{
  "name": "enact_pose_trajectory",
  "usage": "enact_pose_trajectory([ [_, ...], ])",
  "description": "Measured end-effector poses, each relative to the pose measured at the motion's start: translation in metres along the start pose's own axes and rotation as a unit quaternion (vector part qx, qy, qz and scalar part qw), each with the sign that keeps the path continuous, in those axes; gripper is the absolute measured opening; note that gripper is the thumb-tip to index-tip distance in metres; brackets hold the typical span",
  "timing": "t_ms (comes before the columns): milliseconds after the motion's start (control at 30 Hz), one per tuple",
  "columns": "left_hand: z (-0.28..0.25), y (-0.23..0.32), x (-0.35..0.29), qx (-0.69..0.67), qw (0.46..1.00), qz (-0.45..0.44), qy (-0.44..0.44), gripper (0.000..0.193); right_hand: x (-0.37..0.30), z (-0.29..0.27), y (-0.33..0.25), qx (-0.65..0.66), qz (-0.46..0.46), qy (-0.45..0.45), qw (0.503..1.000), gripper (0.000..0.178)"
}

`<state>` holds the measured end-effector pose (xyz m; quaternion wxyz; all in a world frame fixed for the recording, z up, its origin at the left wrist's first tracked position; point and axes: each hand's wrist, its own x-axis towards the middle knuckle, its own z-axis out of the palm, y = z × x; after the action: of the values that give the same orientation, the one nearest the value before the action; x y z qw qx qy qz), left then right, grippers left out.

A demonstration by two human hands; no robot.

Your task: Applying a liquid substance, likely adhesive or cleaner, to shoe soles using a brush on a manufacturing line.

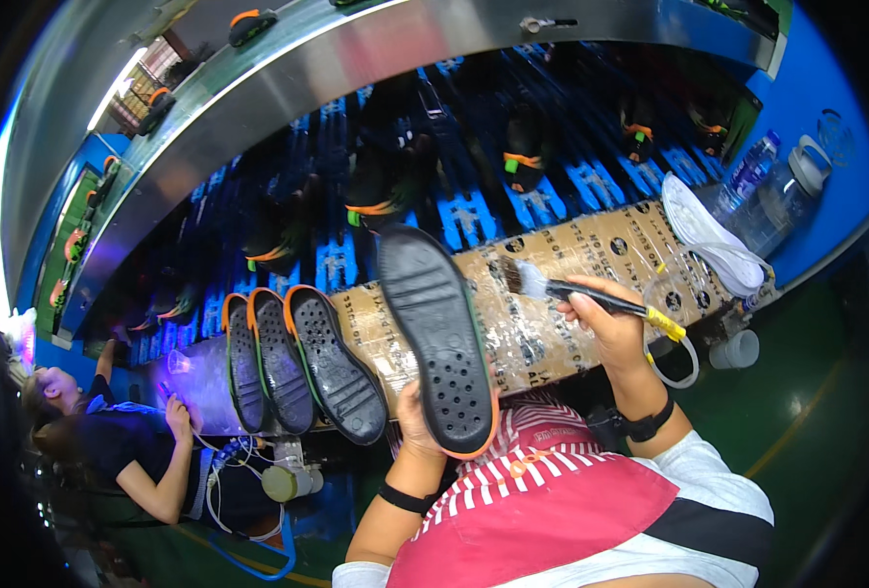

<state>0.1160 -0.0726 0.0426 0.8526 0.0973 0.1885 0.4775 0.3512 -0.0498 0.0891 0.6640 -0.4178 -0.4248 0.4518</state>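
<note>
A black shoe sole (434, 323) with an orange and green edge stands raised before me, its hollow inner face with a patch of small holes turned my way. My left hand (418, 423) grips it by the lower left side. In my right hand (606, 318) is a glue brush (572, 291) with a black handle, yellow tape and a tube at its rear; its bristles point left, apart from the sole. Several similar soles (332, 363) lean in a row on the bench, left of the held one.
Brown printed tape covers the bench (542, 343). Behind it, blue racks (469, 218) carry dark shoe uppers (523, 157). White trays (714, 235) and a plastic bottle (748, 174) stand at the right. A co-worker (131, 441) works at the left; a white cup (735, 349) hangs at right.
</note>
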Motion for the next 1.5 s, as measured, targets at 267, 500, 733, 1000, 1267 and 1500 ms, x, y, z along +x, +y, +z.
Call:
enact_pose_trajectory([
  [267,-0.011,0.007,-0.004,0.003,0.996,0.077,-0.037,0.069,-0.009,0.053,-0.024,-0.125,-0.154,-0.199,0.96,0.02],
  [500,-0.009,-0.003,-0.018,0.068,0.994,0.077,-0.024,0.066,-0.003,0.098,-0.016,-0.299,-0.342,-0.111,0.884,0.019],
  [733,-0.023,0.002,-0.02,0.074,0.992,0.086,-0.048,0.066,-0.025,0.116,-0.004,-0.274,-0.383,-0.272,0.839,0.026],
  [1000,-0.038,0.005,-0.027,0.074,0.992,0.096,-0.026,0.067,-0.014,0.117,-0.004,-0.262,-0.37,-0.137,0.881,0.023],
  [1267,-0.049,0.008,-0.025,0.067,0.993,0.094,-0.018,0.067,-0.027,0.116,-0.001,-0.214,-0.366,-0.289,0.858,0.019],
  [1500,-0.068,0.016,-0.03,0.061,0.992,0.107,-0.002,0.068,-0.042,0.125,0.009,-0.269,-0.376,-0.291,0.838,0.021],
])
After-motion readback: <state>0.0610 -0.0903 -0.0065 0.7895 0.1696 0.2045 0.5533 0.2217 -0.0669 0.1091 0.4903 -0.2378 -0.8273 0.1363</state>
